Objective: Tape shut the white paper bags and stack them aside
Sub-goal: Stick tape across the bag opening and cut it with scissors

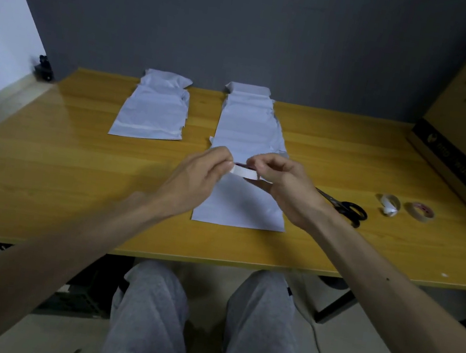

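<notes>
Left hand (198, 177) and right hand (283, 188) meet — fingers pinching.

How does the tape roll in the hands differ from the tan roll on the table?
The white tape roll is gripped by the left hand and right hand above a paper bag; the tan roll lies flat on the table, untouched. The white tape roll looks white outside; the tan roll looks beige. Both are rings of tape.

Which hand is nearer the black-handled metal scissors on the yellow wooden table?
Right. The right hand is just beside the black-handled scissors; the left hand is farther off, beyond the white tape roll.
</notes>
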A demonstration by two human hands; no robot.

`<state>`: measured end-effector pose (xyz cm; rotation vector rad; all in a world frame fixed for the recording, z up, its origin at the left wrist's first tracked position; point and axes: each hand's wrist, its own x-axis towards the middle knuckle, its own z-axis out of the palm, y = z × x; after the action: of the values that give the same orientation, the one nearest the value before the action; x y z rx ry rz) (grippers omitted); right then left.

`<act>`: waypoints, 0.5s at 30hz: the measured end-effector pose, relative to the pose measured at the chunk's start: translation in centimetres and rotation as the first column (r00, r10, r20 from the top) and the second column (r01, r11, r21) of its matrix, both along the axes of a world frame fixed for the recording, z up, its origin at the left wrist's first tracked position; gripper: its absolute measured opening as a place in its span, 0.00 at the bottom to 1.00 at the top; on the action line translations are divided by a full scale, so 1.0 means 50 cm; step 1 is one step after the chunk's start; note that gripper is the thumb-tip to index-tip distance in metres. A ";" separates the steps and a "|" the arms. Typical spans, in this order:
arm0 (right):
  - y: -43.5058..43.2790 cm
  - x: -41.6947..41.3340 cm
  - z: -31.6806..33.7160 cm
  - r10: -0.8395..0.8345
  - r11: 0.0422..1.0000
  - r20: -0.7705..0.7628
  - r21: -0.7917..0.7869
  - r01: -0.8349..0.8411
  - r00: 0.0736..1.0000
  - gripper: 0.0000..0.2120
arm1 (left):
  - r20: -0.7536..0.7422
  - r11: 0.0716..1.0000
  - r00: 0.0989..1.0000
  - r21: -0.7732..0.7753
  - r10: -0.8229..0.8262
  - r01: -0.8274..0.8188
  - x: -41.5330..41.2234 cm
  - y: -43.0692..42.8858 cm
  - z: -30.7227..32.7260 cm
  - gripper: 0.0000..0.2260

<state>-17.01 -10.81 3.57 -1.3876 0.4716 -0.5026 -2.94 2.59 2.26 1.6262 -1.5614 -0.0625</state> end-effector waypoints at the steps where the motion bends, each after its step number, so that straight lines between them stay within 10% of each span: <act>1: -0.002 0.005 0.000 -0.043 0.999 -0.014 0.008 0.043 0.999 0.05 | 0.022 1.000 1.000 0.011 -0.022 0.022 0.006 0.000 0.003 0.09; 7: -0.010 0.003 0.003 -0.006 0.974 -0.018 0.225 0.010 1.000 0.17 | -0.241 0.996 0.970 0.087 -0.004 0.026 0.043 0.016 0.007 0.09; 15: 0.003 0.018 -0.005 -0.164 0.976 0.063 0.154 0.153 0.984 0.14 | -0.790 0.950 0.550 0.312 0.271 -0.019 0.042 0.037 -0.013 0.18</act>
<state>-16.13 -10.64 3.32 -1.1894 0.5506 -0.6351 -0.84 4.43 1.59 1.5544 -0.6690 -0.8755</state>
